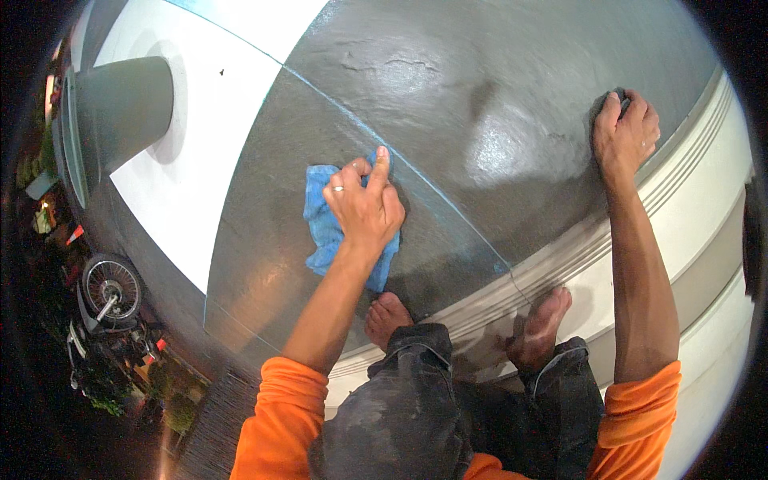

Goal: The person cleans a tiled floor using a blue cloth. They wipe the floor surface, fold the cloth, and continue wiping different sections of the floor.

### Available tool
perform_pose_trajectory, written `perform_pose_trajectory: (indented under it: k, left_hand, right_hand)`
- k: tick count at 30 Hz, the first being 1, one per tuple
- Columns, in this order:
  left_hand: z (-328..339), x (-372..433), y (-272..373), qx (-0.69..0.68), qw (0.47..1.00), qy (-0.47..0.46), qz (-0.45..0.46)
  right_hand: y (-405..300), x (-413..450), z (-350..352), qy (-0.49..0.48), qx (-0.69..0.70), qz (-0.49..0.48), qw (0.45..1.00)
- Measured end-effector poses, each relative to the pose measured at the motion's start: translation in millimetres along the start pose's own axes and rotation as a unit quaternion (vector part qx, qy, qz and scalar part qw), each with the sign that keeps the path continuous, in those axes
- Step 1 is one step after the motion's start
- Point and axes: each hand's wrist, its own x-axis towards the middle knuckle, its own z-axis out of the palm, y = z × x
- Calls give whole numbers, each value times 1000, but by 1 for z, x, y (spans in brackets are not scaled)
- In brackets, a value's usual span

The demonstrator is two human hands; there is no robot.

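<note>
My left hand (366, 210) presses a crumpled blue cloth (321, 210) against the dark grey tiled floor (270, 240). Its index finger points along a thin blue joint line (432, 186) and rests beside it. Over at the right, my right hand (629, 132) is down on the same floor, fingers curled, close to the pale grooved edge. Something dark shows between its thumb and fingers, too shadowed to tell whether it is an object. Bluish smears (426, 207) lie beside the joint.
My bare feet (387, 318) are at the pale grooved step edge (576, 246). A white floor section (198, 150) carries a grey round column (129, 99). A spoked wheel (112, 290) of a motorcycle and an orange cone (75, 234) appear at the left.
</note>
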Motion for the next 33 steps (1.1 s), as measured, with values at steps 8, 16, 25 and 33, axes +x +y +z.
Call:
perform_pose_trajectory:
  k: [8,16,25,33]
  left_hand:
    - [0,-14,15,-20,999,-16,34]
    - [3,-29,24,-37,997,-14,65]
    - [2,-42,35,-40,994,-37,91]
    - [4,-54,45,-43,990,-51,124]
  right_hand:
    - [4,-1,2,6,-7,-4,1000]
    - [4,-2,5,8,9,0,1000]
    - [1,0,-2,-5,31,0,1000]
    - [-3,-3,-2,6,37,15,999]
